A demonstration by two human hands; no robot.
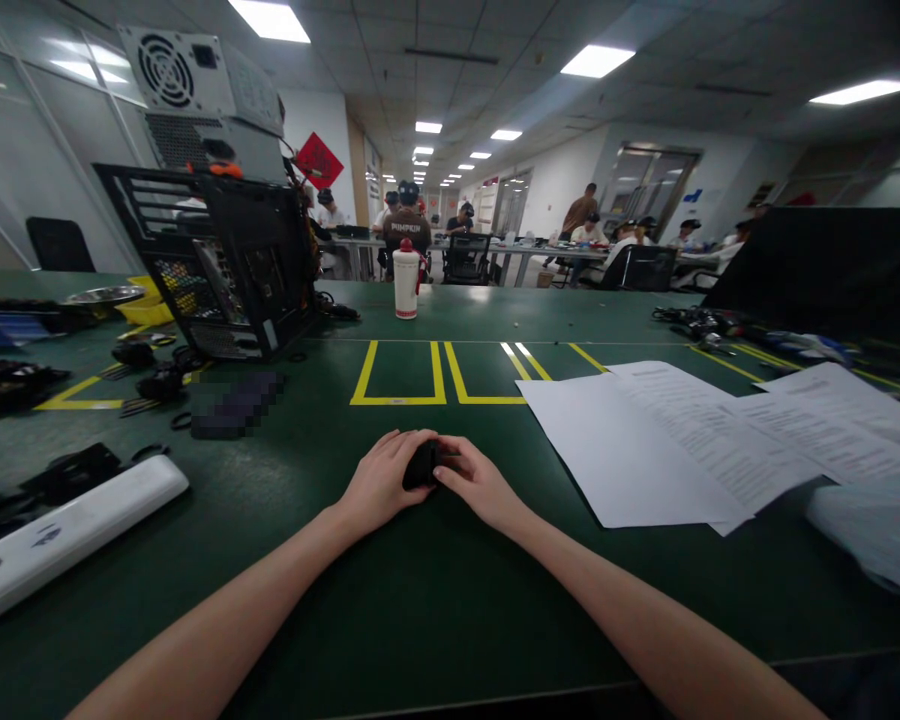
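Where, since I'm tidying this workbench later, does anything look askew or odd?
On the left, two power supplies sit stacked atop a computer case, which looks precarious. On the right, printed sheets are fanned out unevenly, overlapping the yellow tape markings. I can see no clear spill or damage.
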